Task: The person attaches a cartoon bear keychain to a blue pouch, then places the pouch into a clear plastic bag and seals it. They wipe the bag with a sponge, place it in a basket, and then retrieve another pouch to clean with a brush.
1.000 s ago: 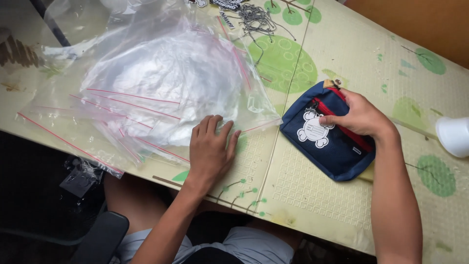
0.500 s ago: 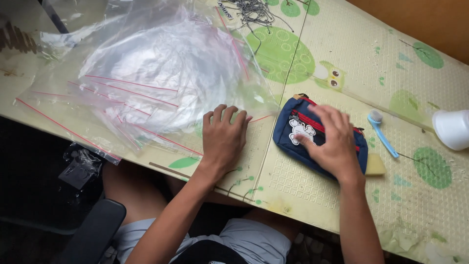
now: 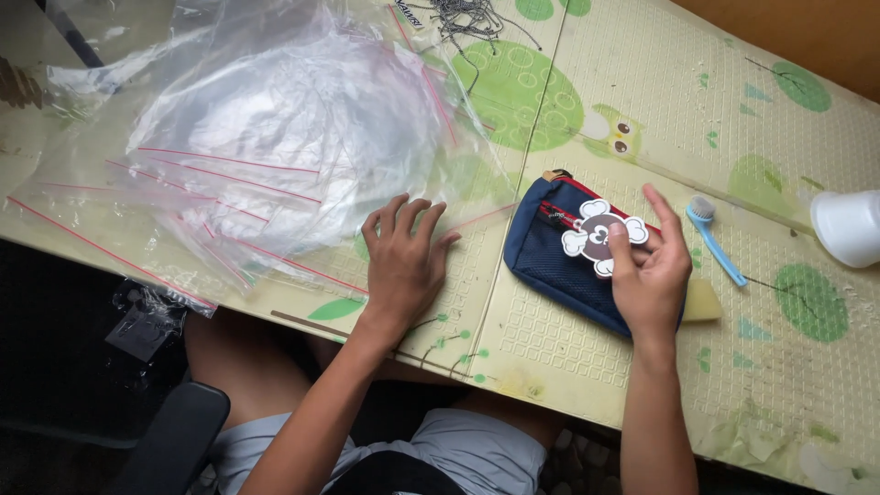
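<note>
The left hand [image 3: 401,266] lies flat, palm down, on the tabletop [image 3: 568,367], its fingers [image 3: 417,218] touching the clear plastic bags [image 3: 275,137]. The right hand [image 3: 649,270] rests on the navy pouch [image 3: 550,252], fingers loosely curled. A blue toothbrush [image 3: 715,243] lies just beside it.

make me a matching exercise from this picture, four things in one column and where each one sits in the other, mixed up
Things:
1. navy pouch
2. blue toothbrush
3. white cup
4. clear zip bags

Places:
a. at the right edge of the table
b. under the right hand
c. just beyond the left hand fingertips
d. between the pouch and the cup

Pairs: 1-b, 2-d, 3-a, 4-c
</note>
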